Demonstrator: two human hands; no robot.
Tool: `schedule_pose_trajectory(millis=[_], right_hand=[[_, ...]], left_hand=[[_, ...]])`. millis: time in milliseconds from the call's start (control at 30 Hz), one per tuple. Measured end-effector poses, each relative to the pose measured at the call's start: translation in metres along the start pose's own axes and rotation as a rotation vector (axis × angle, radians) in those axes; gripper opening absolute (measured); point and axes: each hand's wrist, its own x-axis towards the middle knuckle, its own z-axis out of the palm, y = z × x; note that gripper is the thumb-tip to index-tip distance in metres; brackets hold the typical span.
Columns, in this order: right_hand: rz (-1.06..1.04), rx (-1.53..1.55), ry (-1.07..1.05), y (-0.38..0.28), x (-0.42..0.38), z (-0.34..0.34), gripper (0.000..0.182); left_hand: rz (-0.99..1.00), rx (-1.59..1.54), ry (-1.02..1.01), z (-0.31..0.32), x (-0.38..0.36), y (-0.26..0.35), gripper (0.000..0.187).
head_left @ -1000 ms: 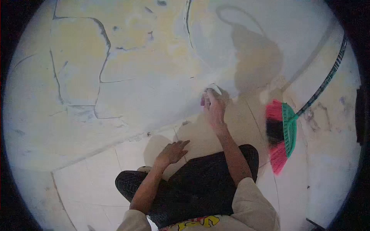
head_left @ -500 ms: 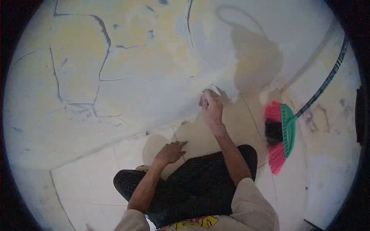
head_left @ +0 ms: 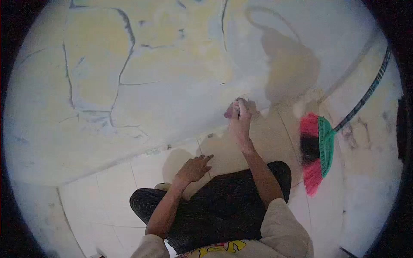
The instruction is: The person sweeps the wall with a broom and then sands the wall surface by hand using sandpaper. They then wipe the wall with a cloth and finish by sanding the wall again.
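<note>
My right hand (head_left: pixel 240 118) is reached out to the lower part of the patchy yellow and white wall (head_left: pixel 172 99), its fingers closed round a small object. A dark reddish piece (head_left: pixel 228 112) of it shows at the left of the fingers; the rest is hidden and I cannot make out what it is. My left hand (head_left: pixel 195 168) holds nothing, its fingers spread above the pale tiled floor (head_left: pixel 150 176), in front of my dark-clothed legs (head_left: pixel 223 202).
A broom (head_left: pixel 325 146) with red and black bristles and a green head stands at the right, its dark handle (head_left: pixel 365 94) rising to the upper right. Dark cracks run across the wall at the upper left. Shadows fall on wall and floor.
The view has shifted slightly, so the wall marks and broom sit further right. My right hand has turned at the wall, and the pale edge seen above its fingers no longer shows clearly.
</note>
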Motion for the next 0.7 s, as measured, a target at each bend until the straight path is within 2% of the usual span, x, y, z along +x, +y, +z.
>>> schedule_pose_trajectory(millis=[33,100,133,200,233,300,333,400,433,500,533,600,633,700], right_hand=[[-0.005,-0.005,-0.009,-0.006,0.0,-0.005,0.02],[-0.165,-0.393,-0.16,-0.018,0.002,-0.019,0.021],[-0.168,-0.392,-0.156,-0.006,0.008,-0.018,0.021],[-0.134,-0.132,0.098,0.015,0.014,-0.005,0.019],[-0.131,-0.132,0.095,0.014,0.012,-0.005,0.019],[-0.222,-0.243,-0.095,0.003,0.007,-0.017,0.015],[-0.226,-0.248,-0.09,-0.005,0.006,-0.02,0.015],[-0.301,-0.456,-0.022,-0.015,0.0,-0.021,0.013],[-0.301,-0.451,-0.013,-0.016,0.003,-0.019,0.013],[-0.114,-0.069,0.1,-0.014,0.005,-0.01,0.018],[-0.105,-0.071,0.089,-0.003,0.002,-0.01,0.018],[-0.331,-0.338,-0.092,0.016,0.011,-0.018,0.02],[-0.329,-0.339,-0.088,0.018,0.011,-0.02,0.02],[-0.096,0.061,-0.017,0.015,0.011,-0.015,0.026]], left_hand=[[-0.042,0.009,-0.047,-0.005,-0.001,0.004,0.052],[-0.017,0.021,-0.022,-0.004,0.0,0.006,0.051],[0.006,0.043,-0.004,-0.005,0.003,0.006,0.051],[-0.006,0.033,-0.003,-0.003,0.008,0.006,0.052],[-0.018,0.017,-0.002,-0.001,0.009,0.005,0.052],[-0.05,0.015,-0.037,-0.001,0.002,0.008,0.052],[-0.075,0.031,-0.062,-0.006,0.003,0.01,0.052],[-0.041,0.039,-0.026,-0.005,0.004,0.013,0.052],[-0.012,0.049,0.012,-0.007,0.004,0.011,0.052],[-0.018,0.027,-0.009,-0.009,0.006,0.004,0.052],[-0.021,-0.009,-0.034,-0.005,0.003,0.004,0.051],[-0.027,0.025,-0.039,0.0,0.005,0.001,0.051],[-0.038,0.065,-0.054,0.001,0.006,0.003,0.051],[-0.02,0.032,-0.045,-0.002,0.009,0.009,0.051]])
